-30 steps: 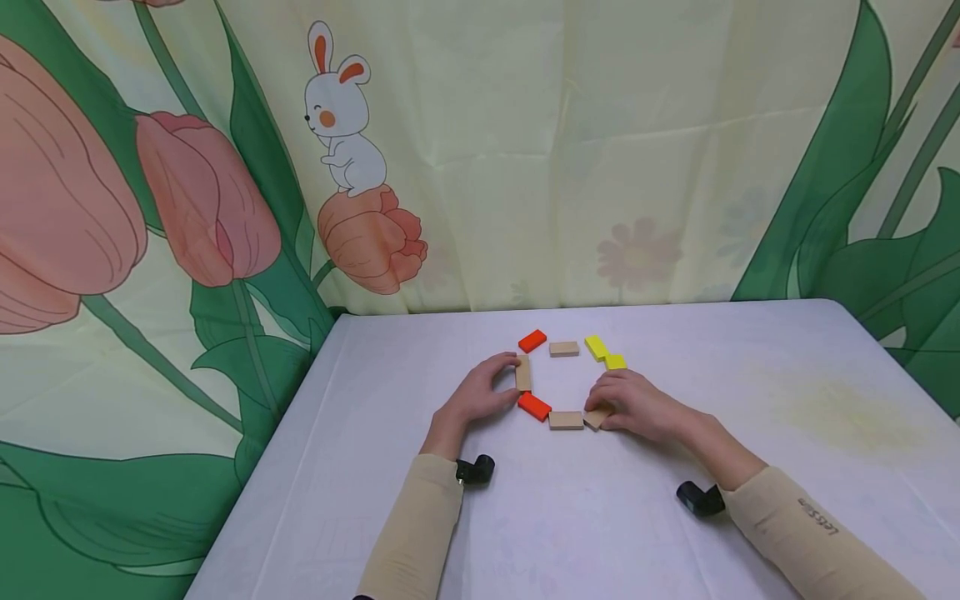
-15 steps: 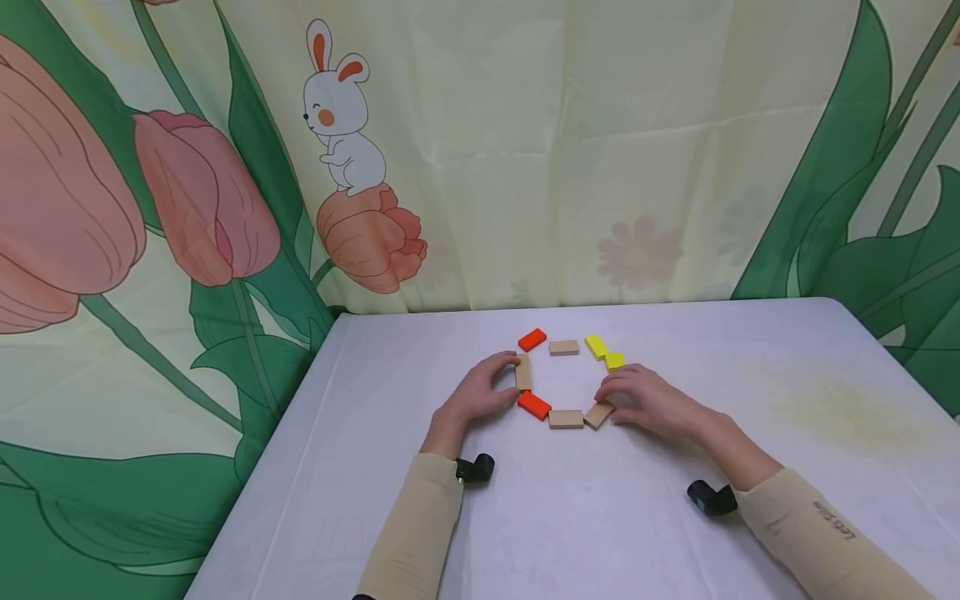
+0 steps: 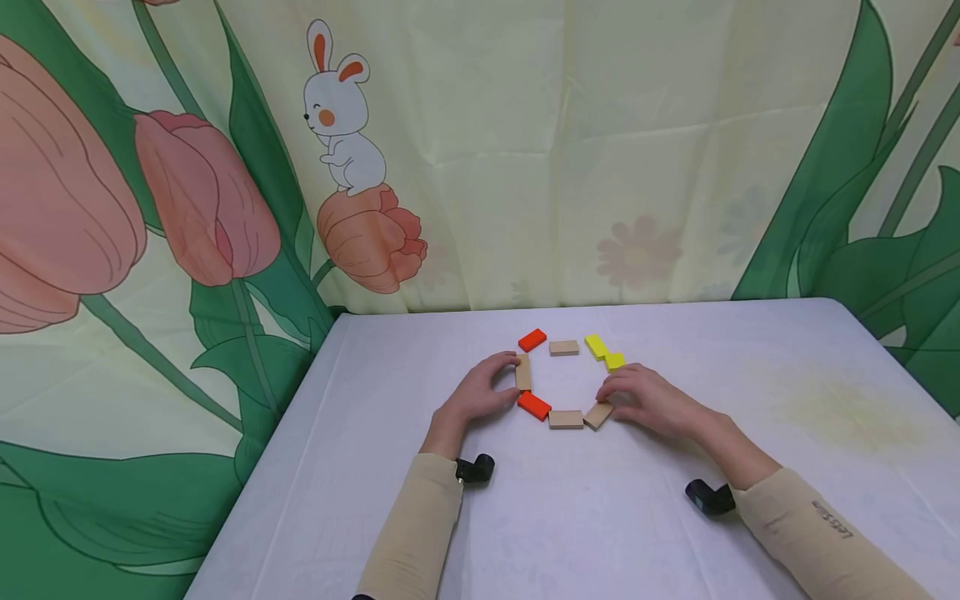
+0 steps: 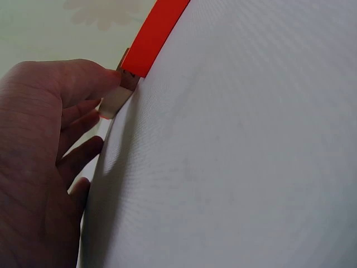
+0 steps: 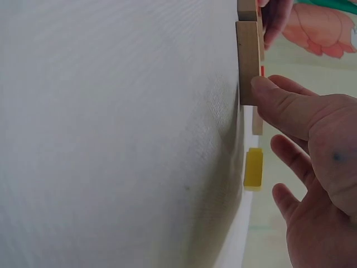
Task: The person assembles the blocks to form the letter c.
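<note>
Behind, flower-printed curtain [image 3: 487, 167]. Below, white-clothed table [image 3: 337, 517]. In left hand [image 3: 477, 390]: left tan block [image 3: 523, 372], held lengthwise between thumb and fingers. By right hand [image 3: 651, 400]: slanted tan block [image 3: 597, 415], touched at outer end by thumb, gap narrow (firm pinch or light touch, can't tell). Left of that, near tan block [image 3: 566, 420], then near red block [image 3: 534, 406]. Across far side, far tan block [image 3: 564, 348], between far red block [image 3: 532, 340] and upper yellow block [image 3: 596, 347], apart from both. Near right hand, lower yellow block [image 3: 614, 361], corner to corner with upper one.
</note>
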`<state>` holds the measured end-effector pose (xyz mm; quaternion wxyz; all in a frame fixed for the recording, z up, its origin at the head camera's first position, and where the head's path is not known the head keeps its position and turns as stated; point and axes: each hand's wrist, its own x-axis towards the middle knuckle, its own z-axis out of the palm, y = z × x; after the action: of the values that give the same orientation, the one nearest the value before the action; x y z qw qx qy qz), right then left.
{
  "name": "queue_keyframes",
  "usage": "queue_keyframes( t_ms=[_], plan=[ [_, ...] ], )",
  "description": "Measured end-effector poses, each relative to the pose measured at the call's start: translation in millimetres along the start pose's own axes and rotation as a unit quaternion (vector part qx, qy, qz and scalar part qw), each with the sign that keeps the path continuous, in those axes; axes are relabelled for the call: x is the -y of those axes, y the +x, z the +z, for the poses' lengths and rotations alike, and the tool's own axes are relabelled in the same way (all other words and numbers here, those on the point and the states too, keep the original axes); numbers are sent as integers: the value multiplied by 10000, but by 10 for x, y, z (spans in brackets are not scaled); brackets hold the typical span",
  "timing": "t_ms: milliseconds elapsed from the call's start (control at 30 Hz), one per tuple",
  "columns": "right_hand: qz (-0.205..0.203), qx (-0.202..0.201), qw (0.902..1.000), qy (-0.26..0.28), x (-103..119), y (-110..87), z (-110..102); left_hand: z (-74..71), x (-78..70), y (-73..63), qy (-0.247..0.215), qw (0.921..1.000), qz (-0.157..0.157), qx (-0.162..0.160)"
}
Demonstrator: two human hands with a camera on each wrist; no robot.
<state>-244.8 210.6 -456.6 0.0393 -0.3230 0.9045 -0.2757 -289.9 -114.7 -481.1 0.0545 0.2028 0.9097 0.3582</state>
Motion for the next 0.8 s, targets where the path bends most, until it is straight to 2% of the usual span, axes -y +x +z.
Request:
queue_keyframes(
  t_ms=[800],
  plan=[
    [77,49,10000,24,5,53,19,-8,-9,-7,31,9999,113,-20]
  ],
)
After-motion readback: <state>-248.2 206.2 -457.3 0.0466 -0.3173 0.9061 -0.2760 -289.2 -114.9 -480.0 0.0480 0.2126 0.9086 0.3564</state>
